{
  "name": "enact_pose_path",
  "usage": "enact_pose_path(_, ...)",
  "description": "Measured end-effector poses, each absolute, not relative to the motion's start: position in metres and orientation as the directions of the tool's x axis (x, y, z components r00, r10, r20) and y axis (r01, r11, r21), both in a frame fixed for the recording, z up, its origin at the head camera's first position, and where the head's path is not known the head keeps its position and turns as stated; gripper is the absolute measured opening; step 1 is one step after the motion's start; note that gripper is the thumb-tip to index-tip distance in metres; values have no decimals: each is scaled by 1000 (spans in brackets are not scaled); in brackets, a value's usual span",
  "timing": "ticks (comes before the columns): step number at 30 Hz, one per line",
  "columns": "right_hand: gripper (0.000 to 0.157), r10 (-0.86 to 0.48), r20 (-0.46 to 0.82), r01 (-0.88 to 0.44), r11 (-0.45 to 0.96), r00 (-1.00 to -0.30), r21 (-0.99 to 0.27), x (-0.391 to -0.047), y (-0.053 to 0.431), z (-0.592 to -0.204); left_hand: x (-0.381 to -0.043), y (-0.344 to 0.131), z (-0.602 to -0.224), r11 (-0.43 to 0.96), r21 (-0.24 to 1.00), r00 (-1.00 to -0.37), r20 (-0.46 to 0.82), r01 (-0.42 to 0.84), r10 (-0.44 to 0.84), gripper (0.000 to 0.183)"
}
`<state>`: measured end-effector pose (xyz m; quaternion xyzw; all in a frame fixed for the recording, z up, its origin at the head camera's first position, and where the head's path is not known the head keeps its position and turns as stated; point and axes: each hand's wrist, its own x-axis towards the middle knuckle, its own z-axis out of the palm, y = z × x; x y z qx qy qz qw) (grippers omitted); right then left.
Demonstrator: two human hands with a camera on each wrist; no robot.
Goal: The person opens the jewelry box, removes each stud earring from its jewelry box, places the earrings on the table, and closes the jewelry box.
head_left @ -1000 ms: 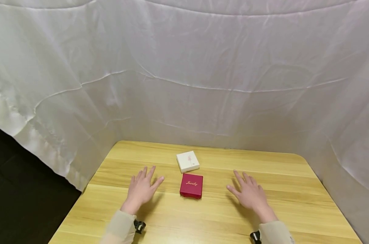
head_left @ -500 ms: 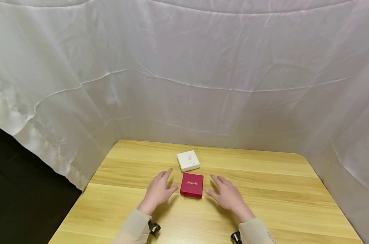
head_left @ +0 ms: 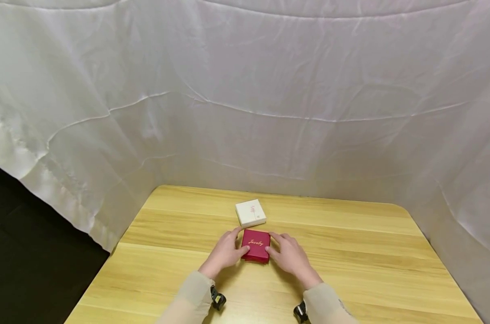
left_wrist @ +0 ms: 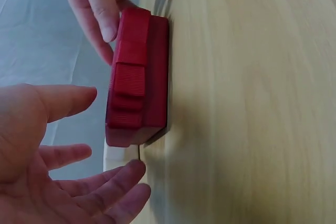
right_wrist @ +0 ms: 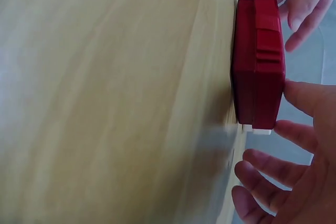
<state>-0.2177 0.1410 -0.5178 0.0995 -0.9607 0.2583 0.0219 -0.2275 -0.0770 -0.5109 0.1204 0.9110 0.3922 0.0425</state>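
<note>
A red jewelry box [head_left: 256, 246] with gold "Jewelry" lettering lies on the wooden table, between both hands. Its front side carries a ribbed red bow [left_wrist: 130, 80]. My left hand [head_left: 224, 253] is at the box's left side, thumb and fingers spread; in the left wrist view a gap shows between them and the box. At the right side is my right hand [head_left: 290, 257], its thumb tip [right_wrist: 295, 92] right at the lid's edge and its index fingertip at the near corner. The other right fingers are loosely bent, away from the box.
Just behind the red box lies a white square box [head_left: 251, 213] with a pink print. The wooden table [head_left: 350, 252] extends around both, its back edge against a pale hanging cloth [head_left: 269, 112]. Dark ground [head_left: 30, 252] shows beyond the table's left side.
Both hands have moved inward from either side and now stand at the red box, their fingers less spread. The two boxes have stayed where they were.
</note>
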Motion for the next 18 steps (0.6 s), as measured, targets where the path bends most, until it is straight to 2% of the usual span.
enact_pose_path(7,54,-190,52,-187,821,-981,-540,-221,137,-518,-230,-71,-513,668,720,-959,-10,190,284,57)
enact_pose_path(18,52,-219,43,-200,773,-975,-602,-224,133,-522,-229,-70,-517,651,738,-953,-39,176,302,60)
